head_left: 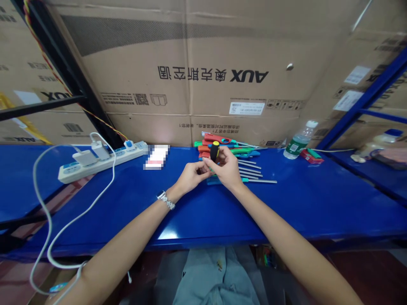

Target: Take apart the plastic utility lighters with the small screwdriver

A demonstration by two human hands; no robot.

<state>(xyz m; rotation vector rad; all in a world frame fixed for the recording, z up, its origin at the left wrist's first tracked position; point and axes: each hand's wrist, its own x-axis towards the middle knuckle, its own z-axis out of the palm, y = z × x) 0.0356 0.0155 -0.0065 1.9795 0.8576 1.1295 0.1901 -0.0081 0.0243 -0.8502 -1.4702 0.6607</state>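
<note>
Upright between my hands is a screwdriver with a black and yellow handle (215,151). My right hand (228,168) is closed around its lower part. The fingers of my left hand (191,175) are pinched together just below the handle, touching my right fingertips; what they grip is too small to make out. Behind and beside my hands lies a pile of long tools with red, green and blue handles (219,139), their metal shafts (251,170) pointing right. My right hand hides part of the pile.
A white power strip (103,162) with plugs and loose white cables (92,203) lies on the left of the blue table (190,216). A water bottle (298,142) and a small red box (311,157) stand at the back right. Large cardboard boxes (203,42) rise behind.
</note>
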